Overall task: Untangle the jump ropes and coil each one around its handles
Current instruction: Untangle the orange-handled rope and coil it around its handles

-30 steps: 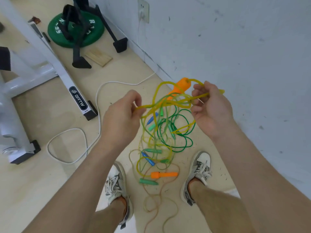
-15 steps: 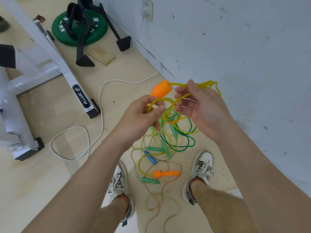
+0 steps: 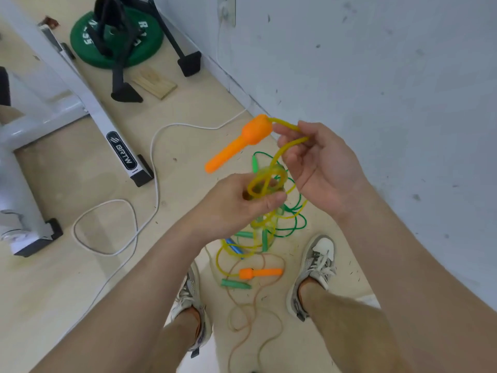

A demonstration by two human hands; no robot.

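On the floor at our far left a white cable (image 3: 154, 168) winds past the gym frame; it is no part of our job. Further right, the orange handle (image 3: 236, 144) hangs tilted in the air, thick end up, dangling from the yellow rope (image 3: 266, 181). Our left hand (image 3: 236, 205) pinches a small knotted loop of that rope between thumb and forefinger. Below it, between our shoes, lies the tangle (image 3: 269, 232): green and yellow cords, green and blue handles, and a second orange handle (image 3: 259, 273). Our right hand (image 3: 320, 168) holds the yellow rope in its fingertips just beside the raised handle, its other fingers loosely curved.

We judge the cord light, soft and springy, and likely tacky enough to bind on itself rather than slide. The handles are the only stiff hold. We would grip the raised handle to feed it through the loop, keeping fingertips on the cord close to the knot.
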